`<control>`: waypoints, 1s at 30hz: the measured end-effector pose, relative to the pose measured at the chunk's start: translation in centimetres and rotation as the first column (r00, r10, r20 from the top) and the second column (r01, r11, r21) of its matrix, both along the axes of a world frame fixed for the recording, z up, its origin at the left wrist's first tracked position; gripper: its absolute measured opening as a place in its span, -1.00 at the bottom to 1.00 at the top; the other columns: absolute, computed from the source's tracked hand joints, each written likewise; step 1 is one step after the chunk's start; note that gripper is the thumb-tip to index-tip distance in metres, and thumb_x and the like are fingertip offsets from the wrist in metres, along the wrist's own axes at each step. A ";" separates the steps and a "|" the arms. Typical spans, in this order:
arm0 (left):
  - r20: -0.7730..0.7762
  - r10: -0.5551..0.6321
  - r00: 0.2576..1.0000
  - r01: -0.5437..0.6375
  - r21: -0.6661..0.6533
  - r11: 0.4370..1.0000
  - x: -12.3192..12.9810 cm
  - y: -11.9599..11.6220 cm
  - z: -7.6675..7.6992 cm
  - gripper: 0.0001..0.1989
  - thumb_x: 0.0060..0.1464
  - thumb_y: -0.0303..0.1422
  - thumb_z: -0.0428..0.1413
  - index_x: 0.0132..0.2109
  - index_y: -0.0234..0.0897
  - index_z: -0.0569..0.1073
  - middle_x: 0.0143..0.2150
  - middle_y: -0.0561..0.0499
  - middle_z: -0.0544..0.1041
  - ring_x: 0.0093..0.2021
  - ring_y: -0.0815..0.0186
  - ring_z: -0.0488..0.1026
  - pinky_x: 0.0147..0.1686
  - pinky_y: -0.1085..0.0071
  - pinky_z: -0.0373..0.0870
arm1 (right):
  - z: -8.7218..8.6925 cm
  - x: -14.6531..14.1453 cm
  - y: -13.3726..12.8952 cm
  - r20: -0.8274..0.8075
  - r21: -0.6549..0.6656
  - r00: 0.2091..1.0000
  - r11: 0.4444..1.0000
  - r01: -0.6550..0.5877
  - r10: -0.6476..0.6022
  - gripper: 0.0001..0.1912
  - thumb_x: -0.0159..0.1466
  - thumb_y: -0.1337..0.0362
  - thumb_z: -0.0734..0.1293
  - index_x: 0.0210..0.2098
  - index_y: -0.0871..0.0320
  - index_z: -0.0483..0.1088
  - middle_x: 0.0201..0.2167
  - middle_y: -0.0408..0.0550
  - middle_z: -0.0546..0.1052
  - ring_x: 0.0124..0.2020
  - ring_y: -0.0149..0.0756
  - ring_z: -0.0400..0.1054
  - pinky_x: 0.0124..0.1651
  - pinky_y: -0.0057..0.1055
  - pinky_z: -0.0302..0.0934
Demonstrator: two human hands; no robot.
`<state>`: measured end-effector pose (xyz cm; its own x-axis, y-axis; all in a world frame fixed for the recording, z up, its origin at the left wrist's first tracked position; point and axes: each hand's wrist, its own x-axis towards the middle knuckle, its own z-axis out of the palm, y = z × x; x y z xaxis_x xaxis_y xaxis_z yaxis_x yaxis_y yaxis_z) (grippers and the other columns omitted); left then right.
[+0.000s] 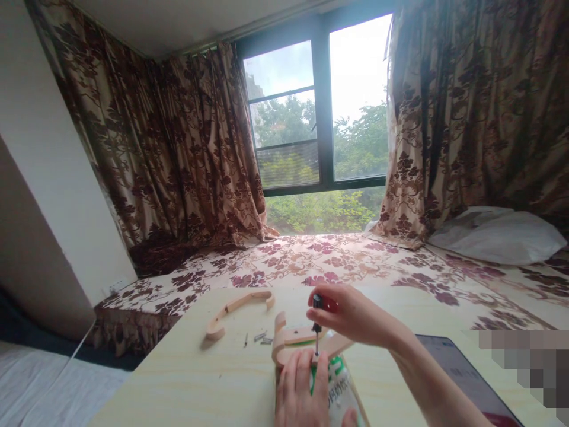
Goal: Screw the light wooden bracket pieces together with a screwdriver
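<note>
My right hand (344, 314) is closed around the black handle of a small screwdriver (317, 314). The screwdriver stands upright, its tip down at a pale wooden part beside my left fingertips. My left hand (302, 388) grips the near end of this curved wooden piece (279, 350), fingers laid over it and thumb out to the right. Under the wood lies a white and green printed package (344, 388), partly covered by the hand. Whether a screw sits under the tip is too small to tell.
Another curved wooden piece (217, 320) lies to the left on the pale table (178, 379). Several small metal screws or pins (262, 338) are near it. A dark-screened device (462, 376) is at the right. Beyond are a flowered cloth ledge (275, 267), curtains, a window and a white bag (498, 234).
</note>
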<state>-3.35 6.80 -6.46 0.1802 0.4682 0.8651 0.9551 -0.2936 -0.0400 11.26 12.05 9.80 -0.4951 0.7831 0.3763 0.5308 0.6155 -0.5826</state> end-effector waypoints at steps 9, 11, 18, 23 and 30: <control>0.026 0.005 1.000 -0.005 0.015 1.000 0.4 0.3 -0.2 -0.40 -0.03 0.15 -0.02 0.02 -0.11 0.41 -0.02 -0.07 0.47 0.02 0.10 0.33 -0.03 0.15 0.26 | -0.3 -0.1 0.1 0.020 0.009 0.999 1.000 0.026 -0.026 -0.83 0.19 0.20 0.26 -0.46 0.15 0.32 -0.57 -0.19 0.34 -0.52 -0.44 0.13 -0.46 -0.49 0.00; 0.036 0.009 0.999 -0.009 0.016 1.000 0.3 0.3 -0.2 -0.39 -0.03 0.18 -0.04 0.02 -0.11 0.42 -0.02 -0.07 0.47 0.02 0.10 0.32 -0.02 0.14 0.25 | -0.3 -0.1 0.0 -0.003 -0.014 1.000 1.000 -0.026 0.026 -0.90 0.18 0.26 0.26 -0.41 0.15 0.36 -0.54 -0.18 0.38 -0.50 -0.44 0.17 -0.44 -0.49 0.02; -0.002 0.011 1.000 -0.011 -0.019 1.000 0.2 0.0 0.2 -0.39 0.01 0.18 -0.08 0.05 -0.09 0.38 0.00 -0.03 0.45 0.04 0.13 0.31 0.00 0.18 0.23 | -0.6 -0.2 0.5 0.001 0.017 1.000 1.000 0.023 -0.023 -0.80 0.18 0.21 0.26 -0.52 0.15 0.28 -0.61 -0.21 0.27 -0.54 -0.45 0.09 -0.48 -0.49 -0.02; 0.011 0.024 1.000 -0.023 -0.047 0.999 0.4 -0.2 0.4 -0.39 0.01 0.18 -0.10 0.05 -0.08 0.38 0.00 -0.03 0.45 0.05 0.13 0.31 0.01 0.17 0.22 | -0.6 -0.1 0.6 -0.046 -0.038 0.996 0.996 -0.082 0.080 -0.92 0.17 0.29 0.26 -0.40 0.15 0.37 -0.54 -0.19 0.37 -0.50 -0.44 0.18 -0.44 -0.50 0.02; -0.008 0.001 1.000 -0.002 -0.065 0.998 -0.2 -0.2 0.0 -0.45 0.03 0.08 -0.05 0.10 -0.06 0.34 0.04 -0.02 0.44 0.07 0.14 0.31 0.04 0.19 0.23 | -0.6 -0.3 0.6 -0.021 -0.002 1.000 1.000 0.008 -0.008 -0.83 0.17 0.22 0.27 -0.49 0.16 0.31 -0.60 -0.20 0.30 -0.53 -0.44 0.11 -0.48 -0.49 -0.01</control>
